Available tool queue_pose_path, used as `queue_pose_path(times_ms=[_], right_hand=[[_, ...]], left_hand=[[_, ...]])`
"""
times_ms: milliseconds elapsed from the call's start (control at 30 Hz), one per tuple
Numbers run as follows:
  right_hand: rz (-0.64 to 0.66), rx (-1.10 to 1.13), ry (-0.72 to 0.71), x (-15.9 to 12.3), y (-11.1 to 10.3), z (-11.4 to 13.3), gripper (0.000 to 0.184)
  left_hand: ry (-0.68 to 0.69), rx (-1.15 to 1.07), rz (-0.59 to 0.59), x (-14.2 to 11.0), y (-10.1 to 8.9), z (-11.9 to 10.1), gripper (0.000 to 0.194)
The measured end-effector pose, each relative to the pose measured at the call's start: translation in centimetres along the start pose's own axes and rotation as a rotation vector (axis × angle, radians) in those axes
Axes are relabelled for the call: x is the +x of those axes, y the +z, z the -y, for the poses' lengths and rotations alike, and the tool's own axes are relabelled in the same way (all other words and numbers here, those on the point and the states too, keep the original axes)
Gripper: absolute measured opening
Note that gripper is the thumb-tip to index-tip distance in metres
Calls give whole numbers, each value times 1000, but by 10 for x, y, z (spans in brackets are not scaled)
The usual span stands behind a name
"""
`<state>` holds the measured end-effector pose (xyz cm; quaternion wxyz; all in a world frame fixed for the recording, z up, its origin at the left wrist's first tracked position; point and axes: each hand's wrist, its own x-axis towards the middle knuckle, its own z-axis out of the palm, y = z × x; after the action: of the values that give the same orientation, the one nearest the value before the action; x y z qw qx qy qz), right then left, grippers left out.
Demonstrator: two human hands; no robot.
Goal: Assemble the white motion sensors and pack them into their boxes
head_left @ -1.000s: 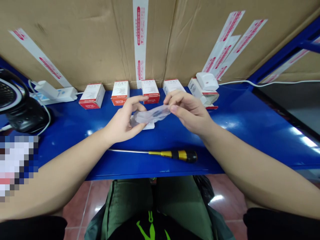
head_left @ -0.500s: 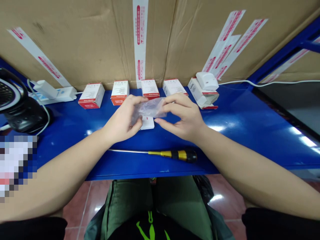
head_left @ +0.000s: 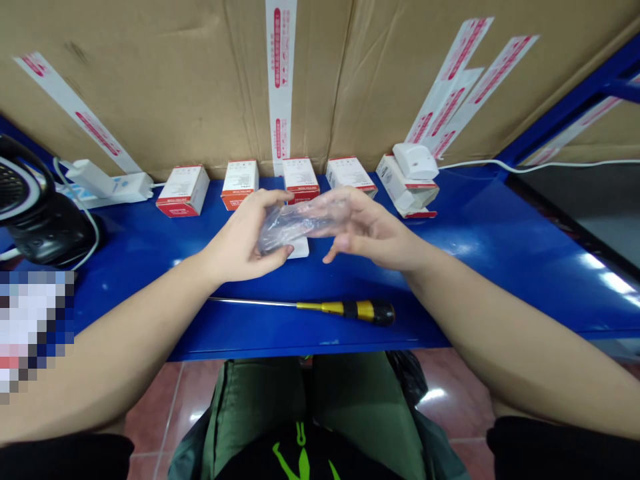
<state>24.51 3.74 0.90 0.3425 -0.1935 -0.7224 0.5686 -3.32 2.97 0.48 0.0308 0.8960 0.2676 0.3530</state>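
Above the blue table a crumpled clear plastic bag [head_left: 300, 220] stretches between my two hands. My left hand [head_left: 243, 237] curls round the bag's left end, fingers at the top and thumb below. The bag's right end lies against the fingers of my right hand [head_left: 380, 230], whose thumb sticks out apart from it. Partly hidden beneath the bag, a flat white plastic piece [head_left: 300, 249] rests on the table. A long screwdriver [head_left: 350, 310] with a yellow and black handle lies nearer to me, its shaft pointing left.
Several red and white boxes [head_left: 183, 190] stand along the cardboard wall [head_left: 200, 80]. A white rounded device [head_left: 416, 161] sits on the opened box [head_left: 407, 193] at the right. On the left are a power strip [head_left: 115, 190] and a black appliance [head_left: 45, 220] with a cable.
My right hand has moved slightly right and turned, its thumb swinging off the bag. The bag is now spread wider between my hands, while the left hand has barely moved.
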Motion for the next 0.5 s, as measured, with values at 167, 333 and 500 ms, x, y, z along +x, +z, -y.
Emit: queue_pose_path(times_ms=[167, 333, 500], right_hand=[[142, -58, -5, -1, -1, -4, 67], [170, -103, -80, -4, 1, -1, 75], [142, -23, 3, -6, -5, -1, 104]], left_hand=[[55, -11, 6, 0, -1, -2, 62], [62, -53, 37, -2, 0, 0, 66], [-125, -196, -99, -2, 4, 7, 68]])
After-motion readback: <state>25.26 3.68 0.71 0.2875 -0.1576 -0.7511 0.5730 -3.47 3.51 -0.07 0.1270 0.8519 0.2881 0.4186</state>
